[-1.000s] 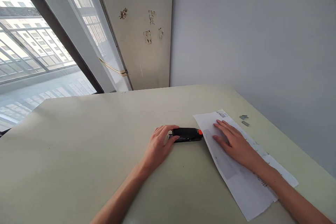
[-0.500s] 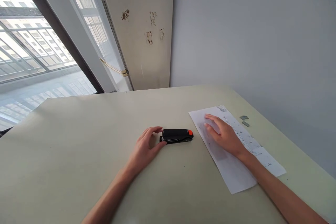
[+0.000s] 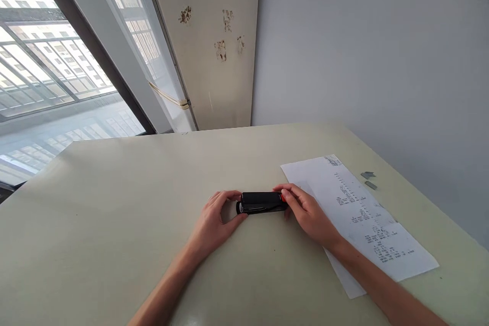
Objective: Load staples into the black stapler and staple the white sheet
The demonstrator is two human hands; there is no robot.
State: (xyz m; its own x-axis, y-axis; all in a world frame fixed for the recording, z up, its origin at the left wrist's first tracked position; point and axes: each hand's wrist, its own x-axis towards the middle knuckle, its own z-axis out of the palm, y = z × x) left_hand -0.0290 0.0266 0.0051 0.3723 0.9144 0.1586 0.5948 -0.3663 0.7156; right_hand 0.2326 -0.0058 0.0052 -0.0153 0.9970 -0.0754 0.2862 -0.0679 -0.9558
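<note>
A black stapler [image 3: 262, 201] with a red tip lies lengthwise on the table in front of me. My left hand [image 3: 214, 219] grips its left end, with the thumb along the near side and the fingers on the far side. At the red-tipped right end, my right hand [image 3: 307, 214] has closed round the stapler, the thumb on top and fingers at the far side and underneath. Right of the stapler lie printed white paper sheets [image 3: 317, 178], overlapping, partly covered by my right hand and forearm.
Small grey staple strips [image 3: 370, 183] lie beyond the sheets, near the right edge of the pale table [image 3: 126, 204]. A grey wall [image 3: 362, 51] rises behind on the right. A window with railings [image 3: 49, 66] is at the left, beside a stained panel [image 3: 214, 81].
My right hand has moved left from the paper sheets onto the stapler's red-tipped end. My left hand stays at the other end. The view has shifted slightly.
</note>
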